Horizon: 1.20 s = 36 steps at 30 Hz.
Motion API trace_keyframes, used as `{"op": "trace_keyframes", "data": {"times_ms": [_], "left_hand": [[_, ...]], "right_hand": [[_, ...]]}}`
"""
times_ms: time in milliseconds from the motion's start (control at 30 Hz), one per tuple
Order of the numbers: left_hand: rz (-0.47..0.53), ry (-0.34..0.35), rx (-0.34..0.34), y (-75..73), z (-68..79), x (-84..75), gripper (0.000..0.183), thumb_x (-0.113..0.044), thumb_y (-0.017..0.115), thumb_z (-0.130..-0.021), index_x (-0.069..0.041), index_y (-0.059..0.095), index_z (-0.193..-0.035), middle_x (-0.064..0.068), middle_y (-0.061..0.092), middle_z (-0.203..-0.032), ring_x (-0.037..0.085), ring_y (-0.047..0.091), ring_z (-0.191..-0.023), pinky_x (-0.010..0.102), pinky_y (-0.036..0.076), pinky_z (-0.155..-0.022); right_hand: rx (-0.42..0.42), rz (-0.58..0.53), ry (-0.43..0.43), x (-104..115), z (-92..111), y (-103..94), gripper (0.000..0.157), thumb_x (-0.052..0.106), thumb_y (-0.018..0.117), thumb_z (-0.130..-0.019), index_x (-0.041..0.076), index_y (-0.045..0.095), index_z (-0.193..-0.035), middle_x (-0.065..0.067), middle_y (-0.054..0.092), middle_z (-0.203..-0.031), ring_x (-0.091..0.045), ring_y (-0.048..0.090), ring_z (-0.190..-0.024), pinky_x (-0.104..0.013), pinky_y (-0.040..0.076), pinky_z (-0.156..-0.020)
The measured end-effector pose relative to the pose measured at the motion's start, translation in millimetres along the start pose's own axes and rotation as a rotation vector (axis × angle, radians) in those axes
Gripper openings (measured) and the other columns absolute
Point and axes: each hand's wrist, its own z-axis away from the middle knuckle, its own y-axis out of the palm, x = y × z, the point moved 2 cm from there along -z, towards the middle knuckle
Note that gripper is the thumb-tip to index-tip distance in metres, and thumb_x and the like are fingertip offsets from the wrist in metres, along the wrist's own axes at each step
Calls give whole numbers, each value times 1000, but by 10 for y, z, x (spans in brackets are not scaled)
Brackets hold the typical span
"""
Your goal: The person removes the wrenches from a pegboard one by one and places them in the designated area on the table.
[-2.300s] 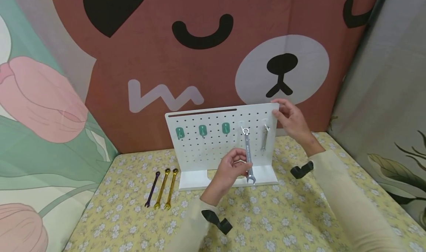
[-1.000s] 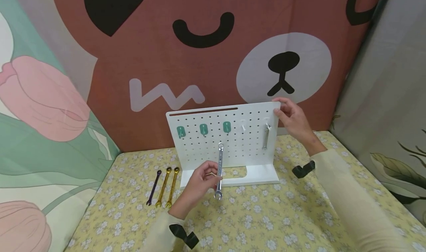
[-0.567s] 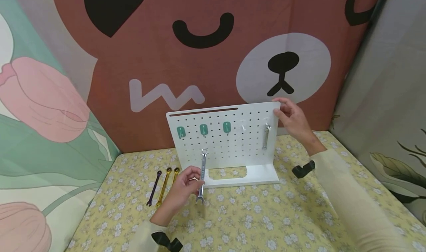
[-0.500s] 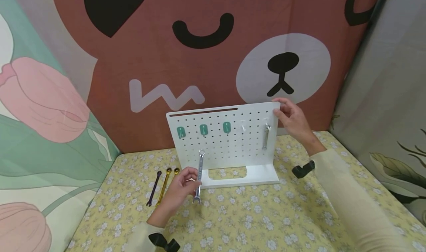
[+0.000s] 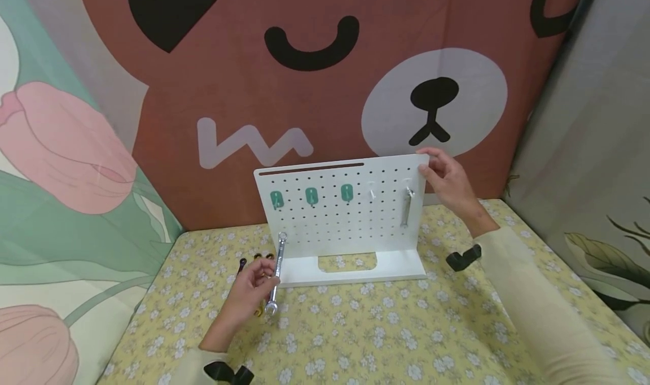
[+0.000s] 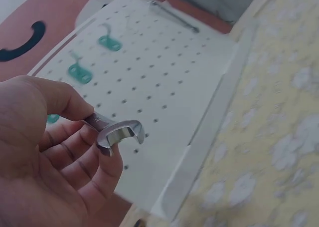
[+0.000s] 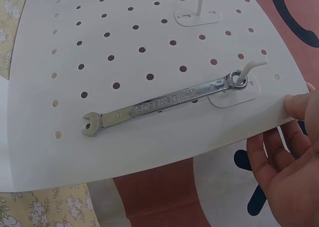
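My left hand (image 5: 249,292) pinches a silver combination wrench (image 5: 277,272) between thumb and fingers, ring end up, in front of the board's left edge. Its open jaw end faces the camera in the left wrist view. My right hand (image 5: 449,182) grips the upper right corner of a white pegboard (image 5: 335,227), thumb in front and fingers behind. A second silver wrench (image 7: 164,101) hangs by its ring from a white hook (image 7: 251,67) near that corner. Behind my left hand, a purple wrench (image 5: 242,263) and gold wrenches (image 5: 259,310) lie on the table, mostly hidden.
Three green hooks (image 5: 312,196) line the upper left and middle of the pegboard, and a bare white hook (image 5: 372,192) sits right of them. The board's base stands on a yellow floral tablecloth (image 5: 355,328). A printed curtain (image 5: 228,80) hangs close behind.
My left hand has carried the silver wrench leftward and down from near the bare white hook, now covering much of the coloured wrenches. The right hand keeps its hold on the board's corner.
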Motion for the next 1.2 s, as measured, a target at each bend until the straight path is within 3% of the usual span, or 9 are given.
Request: {"op": "trace_keyframes", "data": {"times_ms": [267,567,867,1200], "left_hand": [[-17,-18,-73,-274,8,-7,18,-3,62,-102,6,58,-118,14,57,-98,17,54,-69,31,51,-59],[-58,-59,-148,-505,-6,128,21,-4,63,-102,7,58,-119,12,59,-97,17,52,-67,32,48,-58],[-228,-110,-143,-737,-34,194,25,-11,62,-103,4,57,-123,14,60,-102,19,49,-61,36,46,-56],[-498,-88,-145,-867,-66,330,14,-7,60,-102,1,61,-113,11,58,-98,23,52,-80,36,46,-69]], "right_hand": [[3,-16,8,-8,4,-13,42,30,54,-109,18,50,-149,-16,63,-128,-26,60,-112,-54,46,-106],[6,-19,-15,-8,-4,-7,43,30,55,-108,18,51,-149,-16,63,-132,-27,61,-114,-52,45,-107],[1,-18,-28,-10,-24,-5,42,29,55,-108,18,51,-149,-16,64,-130,-26,61,-112,-50,47,-106],[-4,-12,-20,-13,-3,-8,41,28,55,-108,17,52,-148,-17,64,-128,-27,62,-110,-51,47,-105]]}}
